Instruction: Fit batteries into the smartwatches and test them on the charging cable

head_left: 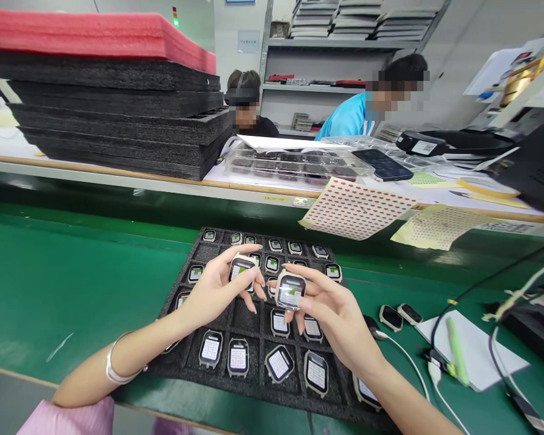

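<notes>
My left hand [229, 275] is closed on a strapless smartwatch [239, 266], its thumb lying across the lit screen. Close to it on the right, my right hand [329, 302] grips a second smartwatch [291, 290] between thumb and fingers, with the screen facing me. Both are held above a black foam tray [247, 317]. Several more watches lie in its pockets, such as one watch [238, 356] near the front edge and another watch [316, 371] to its right. Most show lit screens with white and green areas. My hands and arms hide part of the tray.
Stacked black foam trays [131, 124] topped with red foam [95, 36] stand on the shelf at left. Sticker sheets [358, 208] hang over its edge. Right of the tray lie two dark-screened watches [391, 318], a white pad [485, 350], a green pen [457, 350] and cables. Two people are beyond.
</notes>
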Demonstrator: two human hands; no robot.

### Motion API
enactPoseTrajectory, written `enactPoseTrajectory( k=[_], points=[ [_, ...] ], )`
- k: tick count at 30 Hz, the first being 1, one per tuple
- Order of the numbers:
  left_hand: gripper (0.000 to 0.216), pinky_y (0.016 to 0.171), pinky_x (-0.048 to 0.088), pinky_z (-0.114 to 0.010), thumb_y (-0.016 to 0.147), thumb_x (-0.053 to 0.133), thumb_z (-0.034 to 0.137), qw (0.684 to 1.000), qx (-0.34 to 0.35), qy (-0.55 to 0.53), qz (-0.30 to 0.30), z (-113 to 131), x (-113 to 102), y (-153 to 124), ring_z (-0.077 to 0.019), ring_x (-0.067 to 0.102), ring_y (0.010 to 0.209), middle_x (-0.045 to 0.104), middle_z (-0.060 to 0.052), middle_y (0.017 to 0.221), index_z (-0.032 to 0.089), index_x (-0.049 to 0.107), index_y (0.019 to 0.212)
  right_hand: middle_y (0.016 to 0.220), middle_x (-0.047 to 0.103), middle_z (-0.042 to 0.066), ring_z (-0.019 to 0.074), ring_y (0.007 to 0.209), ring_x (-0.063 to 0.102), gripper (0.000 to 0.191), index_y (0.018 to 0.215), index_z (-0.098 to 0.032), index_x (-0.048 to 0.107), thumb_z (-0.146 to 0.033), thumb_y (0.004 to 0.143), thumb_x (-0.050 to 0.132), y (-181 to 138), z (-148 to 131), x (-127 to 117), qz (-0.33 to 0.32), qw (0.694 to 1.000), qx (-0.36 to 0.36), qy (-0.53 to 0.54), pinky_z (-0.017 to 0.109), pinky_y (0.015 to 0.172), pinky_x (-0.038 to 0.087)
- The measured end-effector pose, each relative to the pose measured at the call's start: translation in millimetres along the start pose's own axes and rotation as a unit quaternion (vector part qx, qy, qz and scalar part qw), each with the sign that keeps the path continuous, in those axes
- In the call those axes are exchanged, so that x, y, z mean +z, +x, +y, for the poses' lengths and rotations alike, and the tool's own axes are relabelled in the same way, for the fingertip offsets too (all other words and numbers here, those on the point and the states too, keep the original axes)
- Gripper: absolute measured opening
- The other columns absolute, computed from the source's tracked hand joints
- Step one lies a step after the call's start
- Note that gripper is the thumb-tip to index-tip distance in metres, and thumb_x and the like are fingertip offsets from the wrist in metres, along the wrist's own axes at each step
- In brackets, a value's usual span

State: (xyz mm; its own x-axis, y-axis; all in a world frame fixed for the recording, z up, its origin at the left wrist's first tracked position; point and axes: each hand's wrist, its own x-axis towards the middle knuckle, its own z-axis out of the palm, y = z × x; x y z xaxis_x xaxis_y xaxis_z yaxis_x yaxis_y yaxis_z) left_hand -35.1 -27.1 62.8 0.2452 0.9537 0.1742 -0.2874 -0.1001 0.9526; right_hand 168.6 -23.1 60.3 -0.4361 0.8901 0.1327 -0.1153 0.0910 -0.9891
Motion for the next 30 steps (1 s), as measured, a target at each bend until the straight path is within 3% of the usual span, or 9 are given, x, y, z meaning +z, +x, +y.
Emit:
enactPoseTrajectory(
  k=[4, 11, 16, 20, 23, 26, 28, 30],
  points=[
    [0.051, 0.058, 0.057, -0.028, 0.079, 0.062, 0.018, 1.000, 0.008, -0.026, -0.002, 0.3, -1.1, -0.4, -0.0178, 0.062, 0.078, 0.060, -0.005, 0.088, 0.017, 0.044, 0.127, 0.093, 0.067, 0.009, 0.0189, 0.068, 0.065, 0.048, 0.124, -0.019, 0.052, -0.021, 0.079, 0.067, -0.5, -2.3, 3.8, -0.021, 1.000, 0.001, 0.010, 0.025, 0.048, 0.049],
    [0.064, 0.069, 0.056, -0.031, 0.075, 0.062, 0.009, 0.999, 0.005, -0.042, -0.007, 1.2, 1.2, -3.8, -0.0180, 0.062, 0.084, 0.059, -0.007, 0.097, 0.017, 0.035, 0.133, 0.095, 0.068, 0.007, 0.0155, 0.067, 0.066, 0.043, 0.121, -0.021, 0.053, -0.021, 0.080, 0.067, 0.2, 0.1, 7.5, -0.012, 1.000, 0.008, -0.012, 0.022, 0.049, 0.051],
    [0.065, 0.068, 0.056, -0.032, 0.079, 0.063, 0.014, 0.999, -0.011, -0.038, 0.001, -1.8, -0.9, -5.9, -0.0180, 0.062, 0.083, 0.058, -0.007, 0.095, 0.017, 0.032, 0.135, 0.106, 0.066, 0.008, 0.0181, 0.082, 0.066, 0.052, 0.124, -0.022, 0.050, -0.020, 0.077, 0.070, 1.6, 7.7, 5.3, -0.051, 0.998, 0.010, -0.031, 0.033, 0.074, 0.057],
    [0.081, 0.074, 0.055, -0.035, 0.071, 0.071, 0.011, 0.998, -0.034, -0.054, -0.021, -7.9, -7.2, -12.3, -0.0201, 0.062, 0.089, 0.056, -0.006, 0.102, 0.025, 0.028, 0.138, 0.103, 0.064, 0.006, 0.0177, 0.080, 0.066, 0.052, 0.131, -0.023, 0.043, -0.019, 0.082, 0.062, 7.5, 26.6, 4.6, -0.107, 0.989, 0.032, -0.101, 0.037, 0.076, 0.056],
    [0.084, 0.076, 0.054, -0.036, 0.072, 0.070, 0.012, 0.997, -0.052, -0.046, -0.034, -16.3, -15.9, -18.4, -0.0208, 0.062, 0.093, 0.054, -0.005, 0.104, 0.029, 0.023, 0.140, 0.101, 0.059, 0.006, 0.0161, 0.075, 0.062, 0.049, 0.129, -0.023, 0.046, -0.017, 0.082, 0.059, 15.1, 48.4, 4.8, -0.128, 0.960, -0.001, -0.250, 0.034, 0.070, 0.056],
    [0.078, 0.079, 0.053, -0.039, 0.078, 0.064, 0.019, 0.997, -0.068, 0.003, -0.042, -26.6, -29.6, -23.3, -0.0205, 0.062, 0.094, 0.055, -0.005, 0.104, 0.031, 0.018, 0.140, 0.107, 0.051, 0.008, 0.0194, 0.084, 0.058, 0.047, 0.122, -0.022, 0.051, -0.012, 0.078, 0.062, 22.4, 69.3, 5.9, -0.156, 0.896, -0.062, -0.410, 0.036, 0.076, 0.053],
    [0.068, 0.083, 0.051, -0.041, 0.080, 0.061, 0.022, 0.990, -0.071, 0.109, -0.052, -33.0, -40.7, -25.7, -0.0210, 0.062, 0.094, 0.057, -0.005, 0.105, 0.028, 0.024, 0.137, 0.106, 0.049, 0.009, 0.0227, 0.092, 0.055, 0.049, 0.125, -0.021, 0.050, -0.013, 0.078, 0.063, 25.7, 78.4, 5.8, -0.176, 0.859, -0.082, -0.474, 0.039, 0.082, 0.050],
    [0.055, 0.089, 0.047, -0.044, 0.078, 0.062, 0.024, 0.956, -0.046, 0.286, -0.053, -38.8, -51.8, -27.6, -0.0235, 0.059, 0.099, 0.058, -0.007, 0.108, 0.024, 0.038, 0.128, 0.103, 0.049, 0.009, 0.0246, 0.095, 0.054, 0.049, 0.127, -0.019, 0.048, -0.019, 0.081, 0.063, 27.0, 81.6, 4.1, -0.185, 0.834, -0.088, -0.512, 0.040, 0.084, 0.049]
  ],
)
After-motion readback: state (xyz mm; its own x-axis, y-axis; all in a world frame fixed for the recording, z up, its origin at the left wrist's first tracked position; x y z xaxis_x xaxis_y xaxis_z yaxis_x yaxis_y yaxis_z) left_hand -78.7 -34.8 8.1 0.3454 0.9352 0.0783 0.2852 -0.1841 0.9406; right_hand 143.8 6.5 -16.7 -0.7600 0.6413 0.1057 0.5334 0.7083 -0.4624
